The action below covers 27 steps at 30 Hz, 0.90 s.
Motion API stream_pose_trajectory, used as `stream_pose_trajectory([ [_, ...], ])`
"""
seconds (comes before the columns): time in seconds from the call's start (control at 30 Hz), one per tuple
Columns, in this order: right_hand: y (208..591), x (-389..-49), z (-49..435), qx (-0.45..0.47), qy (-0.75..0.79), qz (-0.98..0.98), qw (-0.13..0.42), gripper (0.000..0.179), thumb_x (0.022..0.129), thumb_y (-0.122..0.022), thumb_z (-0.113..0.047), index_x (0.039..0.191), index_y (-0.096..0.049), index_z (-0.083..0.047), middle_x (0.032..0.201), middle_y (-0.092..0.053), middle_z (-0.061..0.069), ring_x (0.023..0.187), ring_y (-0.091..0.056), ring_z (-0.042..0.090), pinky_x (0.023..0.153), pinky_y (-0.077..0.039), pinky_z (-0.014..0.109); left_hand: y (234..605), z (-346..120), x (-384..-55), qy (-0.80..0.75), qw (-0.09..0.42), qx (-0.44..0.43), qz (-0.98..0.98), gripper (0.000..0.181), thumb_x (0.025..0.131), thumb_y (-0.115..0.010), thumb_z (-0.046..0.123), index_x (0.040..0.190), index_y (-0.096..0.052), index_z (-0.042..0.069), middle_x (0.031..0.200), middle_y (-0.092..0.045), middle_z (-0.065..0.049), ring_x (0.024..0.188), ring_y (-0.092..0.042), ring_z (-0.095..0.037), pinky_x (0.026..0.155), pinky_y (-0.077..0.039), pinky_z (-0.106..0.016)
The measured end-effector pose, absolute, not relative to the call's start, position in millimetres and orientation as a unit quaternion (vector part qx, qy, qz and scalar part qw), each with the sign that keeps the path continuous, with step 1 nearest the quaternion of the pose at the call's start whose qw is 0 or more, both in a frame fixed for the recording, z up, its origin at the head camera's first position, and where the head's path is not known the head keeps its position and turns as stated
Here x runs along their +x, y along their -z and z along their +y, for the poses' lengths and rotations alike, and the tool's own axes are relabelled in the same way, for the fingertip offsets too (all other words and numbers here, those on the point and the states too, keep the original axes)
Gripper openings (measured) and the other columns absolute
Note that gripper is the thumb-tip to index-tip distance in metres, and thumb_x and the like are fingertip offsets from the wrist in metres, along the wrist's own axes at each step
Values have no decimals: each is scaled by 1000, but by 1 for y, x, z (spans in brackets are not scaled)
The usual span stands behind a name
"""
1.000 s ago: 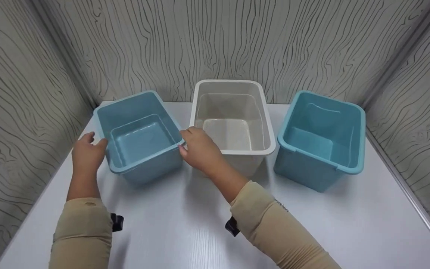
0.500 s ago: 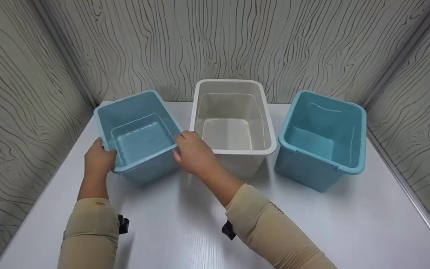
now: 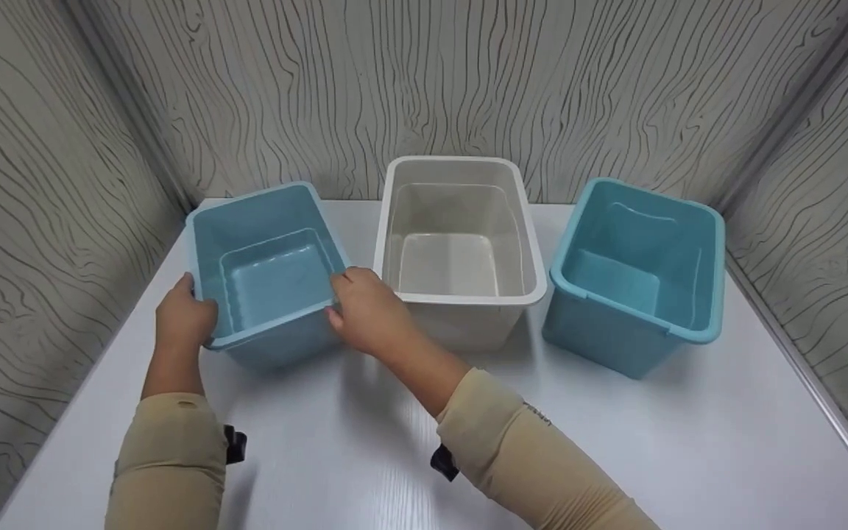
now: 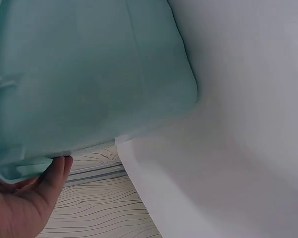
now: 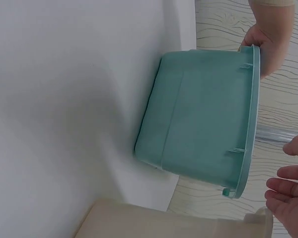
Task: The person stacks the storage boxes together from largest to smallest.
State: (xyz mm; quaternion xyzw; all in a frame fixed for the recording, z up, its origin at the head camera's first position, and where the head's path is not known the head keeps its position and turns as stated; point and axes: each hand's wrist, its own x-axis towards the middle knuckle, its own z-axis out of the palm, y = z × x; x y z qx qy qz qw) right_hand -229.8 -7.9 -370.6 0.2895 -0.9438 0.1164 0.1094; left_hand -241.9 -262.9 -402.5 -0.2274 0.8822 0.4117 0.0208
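A light blue plastic bin [image 3: 277, 342] stands on the left of the table, its inside bare. My left hand [image 3: 185, 316] grips its left front rim, the thumb over the edge; in the left wrist view that hand's fingers [image 4: 59, 171] lie under the rim. At the bin's right front corner is my right hand [image 3: 369, 309], overlapping the rim in the head view. The right wrist view shows the right hand [image 5: 290, 193] with loosely bent fingers and a gap between them and the blue bin [image 5: 203, 119].
A white bin [image 3: 468, 299] stands in the middle, just right of my right hand. Farther right is a teal bin [image 3: 601, 338]. Wood-patterned walls [image 3: 424, 96] enclose the white table [image 3: 365, 456] at the back and sides.
My left hand has come onto the left rim of the light blue bin. That bin has turned slightly and its right corner has shifted left; my right hand has moved left and nearer.
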Motion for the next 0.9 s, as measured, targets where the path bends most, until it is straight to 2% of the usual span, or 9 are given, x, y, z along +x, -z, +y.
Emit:
stream_pose_trajectory([
  [0.17,375,-223,-15,294,-103,-944,104,43,88,-57,-28,122,-52,-1,112,-58,10,105,-54,21,93,-44,32,402,-266,-240,-418,23,-231,878,64,91,-30,7,146,2,9,150,-5,-19,136,-9,-38,104,-26,-51],
  [0.3,380,-219,-21,302,-108,-942,99,41,91,-53,-26,122,-52,0,113,-58,11,106,-54,22,92,-44,32,401,-268,-238,-408,21,-229,884,66,88,-31,4,146,0,7,150,-6,-20,136,-9,-39,106,-22,-52],
  [0.57,395,-218,-26,284,-130,-948,69,44,96,-43,-26,131,-44,1,131,-46,15,127,-38,28,105,-31,34,400,-273,-236,-413,33,-234,880,67,88,-31,5,146,1,8,150,-8,-20,135,-12,-41,102,-27,-55],
  [0.73,406,-219,-27,274,-137,-949,71,47,96,-43,-28,132,-43,2,138,-39,18,131,-32,31,106,-29,35,402,-276,-237,-424,35,-235,874,66,89,-31,6,147,1,10,150,-8,-20,135,-14,-41,101,-29,-56],
  [0.9,414,-222,-28,253,-170,-950,66,54,95,-45,-27,138,-34,3,145,-25,23,134,-27,30,106,-29,35,404,-275,-237,-423,35,-238,874,66,89,-31,7,147,2,11,150,-8,-19,135,-16,-42,99,-32,-56],
])
